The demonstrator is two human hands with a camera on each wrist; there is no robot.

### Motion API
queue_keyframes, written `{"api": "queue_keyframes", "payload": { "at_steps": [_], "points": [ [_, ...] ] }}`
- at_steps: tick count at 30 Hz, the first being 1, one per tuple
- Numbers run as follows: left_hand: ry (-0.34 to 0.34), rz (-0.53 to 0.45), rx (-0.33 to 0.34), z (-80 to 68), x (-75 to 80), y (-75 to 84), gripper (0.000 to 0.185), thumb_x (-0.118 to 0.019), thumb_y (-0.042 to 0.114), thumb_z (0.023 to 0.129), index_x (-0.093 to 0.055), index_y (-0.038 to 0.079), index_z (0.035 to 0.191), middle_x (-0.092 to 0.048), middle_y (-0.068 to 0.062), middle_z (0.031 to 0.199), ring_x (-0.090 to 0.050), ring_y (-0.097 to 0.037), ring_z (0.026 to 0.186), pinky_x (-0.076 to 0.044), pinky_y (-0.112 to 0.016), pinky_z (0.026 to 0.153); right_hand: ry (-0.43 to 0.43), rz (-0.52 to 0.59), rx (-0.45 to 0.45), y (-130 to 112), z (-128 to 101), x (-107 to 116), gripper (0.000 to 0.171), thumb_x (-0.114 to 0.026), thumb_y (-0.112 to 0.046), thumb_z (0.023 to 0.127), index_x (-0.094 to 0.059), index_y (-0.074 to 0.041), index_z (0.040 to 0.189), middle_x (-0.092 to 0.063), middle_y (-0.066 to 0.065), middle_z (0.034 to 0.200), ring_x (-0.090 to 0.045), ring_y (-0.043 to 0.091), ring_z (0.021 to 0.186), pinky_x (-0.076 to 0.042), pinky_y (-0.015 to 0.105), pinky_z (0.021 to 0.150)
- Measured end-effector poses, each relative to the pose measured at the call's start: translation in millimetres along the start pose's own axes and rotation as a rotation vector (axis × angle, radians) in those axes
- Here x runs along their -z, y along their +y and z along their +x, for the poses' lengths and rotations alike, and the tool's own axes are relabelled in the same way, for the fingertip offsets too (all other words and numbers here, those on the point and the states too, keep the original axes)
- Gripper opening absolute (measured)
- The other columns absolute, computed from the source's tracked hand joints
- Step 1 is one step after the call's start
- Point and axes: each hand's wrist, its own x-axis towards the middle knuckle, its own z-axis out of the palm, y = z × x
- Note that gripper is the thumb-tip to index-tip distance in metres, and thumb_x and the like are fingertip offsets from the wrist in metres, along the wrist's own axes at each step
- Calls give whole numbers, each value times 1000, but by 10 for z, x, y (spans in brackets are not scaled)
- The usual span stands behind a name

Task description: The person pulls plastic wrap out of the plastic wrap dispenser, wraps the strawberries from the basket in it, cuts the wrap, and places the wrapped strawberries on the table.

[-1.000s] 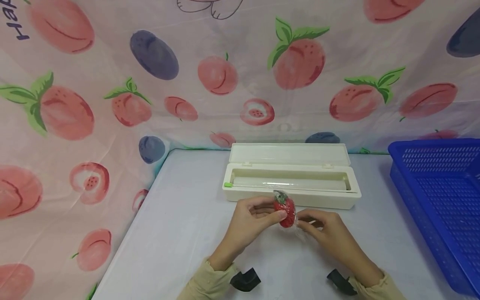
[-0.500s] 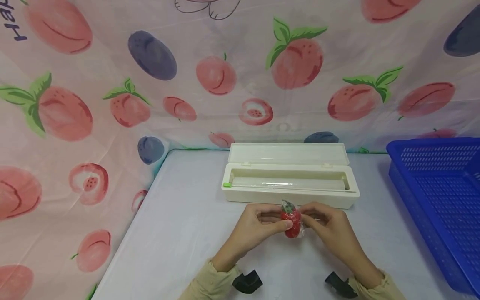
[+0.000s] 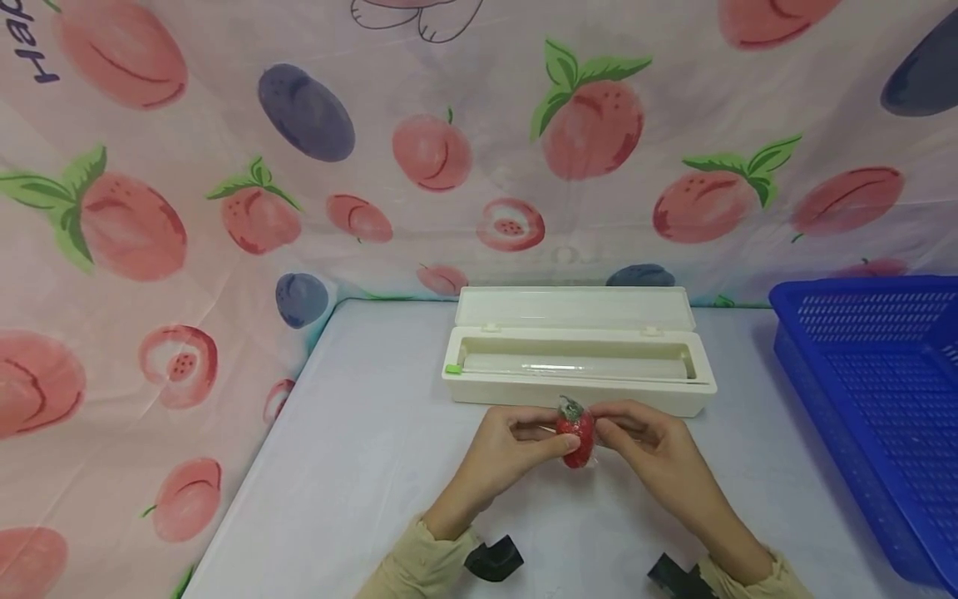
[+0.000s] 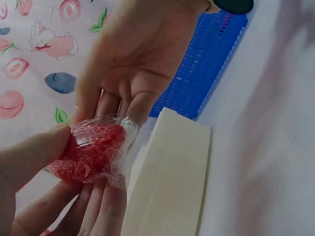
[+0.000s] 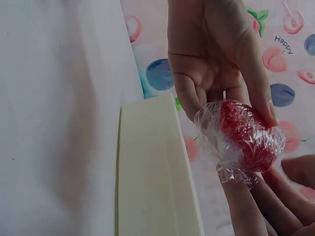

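Nearest the camera: two tan sleeves [image 3: 419,566], each with a black wrist mount.

Above the table [image 3: 359,466], just in front of the box: left hand [image 3: 497,453] and right hand [image 3: 659,453] closed together on one strawberry [image 3: 575,433], fingers and thumbs curled round it from both sides.

Strawberry: red, pointed end down, dark green cap on top. Wrapped all over in clear film [image 5: 221,147]; film wrinkled and glossy, bunched into loose folds at one end. Held clear of the tabletop.

Behind the hands: long cream box [image 3: 580,374], lid hinged back, film roll lying in the trough, small green tab at its left end.

Far right: blue basket [image 3: 868,366], perforated walls.

Beyond: fruit-print cloth [image 3: 224,208] as backdrop.
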Motion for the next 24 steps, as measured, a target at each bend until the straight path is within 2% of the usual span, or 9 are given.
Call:
{"api": "queue_keyframes", "payload": {
  "at_steps": [7, 11, 15, 20, 24],
  "points": [
    [21, 6, -12, 12, 0, -33, 29, -83, 15, 81, -75, 6, 107, -76, -8, 101, -73, -15, 89, -59, -27, 74, 12, 43, -16, 16, -7, -31, 35, -74, -19, 90, -66, -3, 120, -71, 11, 114, -69, 11, 104, -57, 24, 85],
    [38, 2, -18, 10, -6, -38, 33, -84, 12, 80, -72, 4, 110, -73, -9, 105, -71, -17, 95, -59, -27, 79, 31, 33, 1, 9, -20, -39, 34, -75, -17, 88, -67, -3, 118, -72, 11, 112, -70, 10, 102, -58, 24, 83],
    [25, -25, -4, 5, -9, -35, 37, -83, 11, 81, -69, 2, 115, -73, -10, 109, -71, -18, 99, -59, -28, 83, 43, 44, 21, -6, -33, -36, 32, -76, -15, 87, -68, -5, 117, -72, 10, 112, -71, 11, 101, -58, 25, 82],
    [-6, -52, -17, 2, -18, -22, 32, -81, 12, 83, -72, 0, 112, -75, -14, 103, -74, -18, 93, -59, -28, 79, 46, 71, 38, -6, -35, -38, 31, -76, -11, 87, -68, -4, 116, -72, 12, 112, -71, 11, 101, -58, 25, 82],
    [-3, -55, -41, 4, -20, -16, 30, -81, 13, 83, -73, 1, 110, -76, -13, 99, -74, -17, 90, -60, -28, 77, 57, 43, 33, 2, -20, -43, 31, -76, -13, 88, -68, -4, 117, -71, 11, 115, -69, 8, 104, -58, 25, 83]
  ]
}}
